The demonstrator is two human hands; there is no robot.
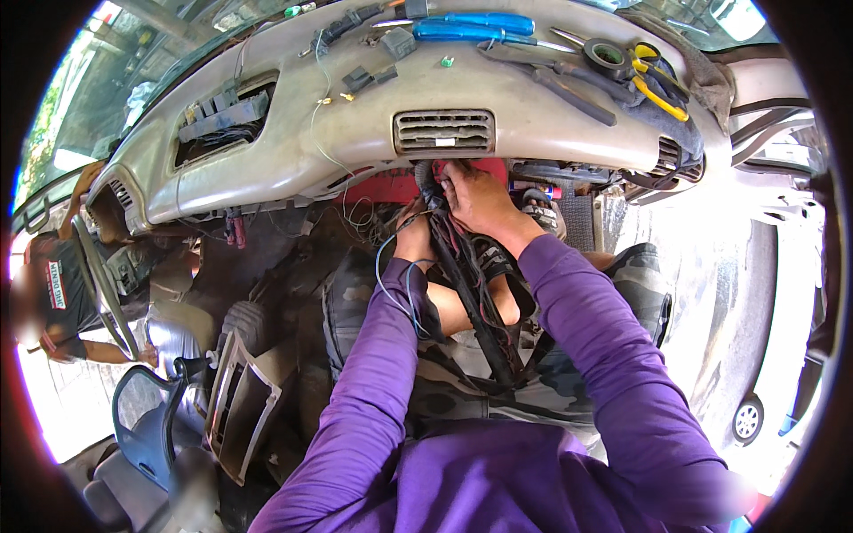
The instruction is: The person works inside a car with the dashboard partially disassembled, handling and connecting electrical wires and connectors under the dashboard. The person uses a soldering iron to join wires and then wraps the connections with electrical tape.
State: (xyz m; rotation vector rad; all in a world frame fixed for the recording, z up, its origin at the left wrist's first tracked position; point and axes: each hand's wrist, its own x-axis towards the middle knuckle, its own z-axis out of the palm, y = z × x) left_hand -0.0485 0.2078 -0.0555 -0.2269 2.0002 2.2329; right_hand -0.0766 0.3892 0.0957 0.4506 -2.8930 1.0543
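Observation:
My right hand (471, 200) is closed on a thick black wiring harness (475, 329) just under the centre air vent (444, 129) of a beige car dashboard, its fingertips at a corrugated section. My left hand (411, 233) is beside the harness, lower and to the left, with its fingers hidden behind wires. Thin light-blue wires (379, 271) loop over my left wrist. A red surface (373, 185) shows behind the harness.
Screwdrivers (458, 31), pliers, tape (607, 56) and black connectors (360, 80) lie atop the dashboard. Another person (53, 302) is at the far left near the steering wheel. A loose trim frame (240, 400) lies lower left. A doorway opens at right.

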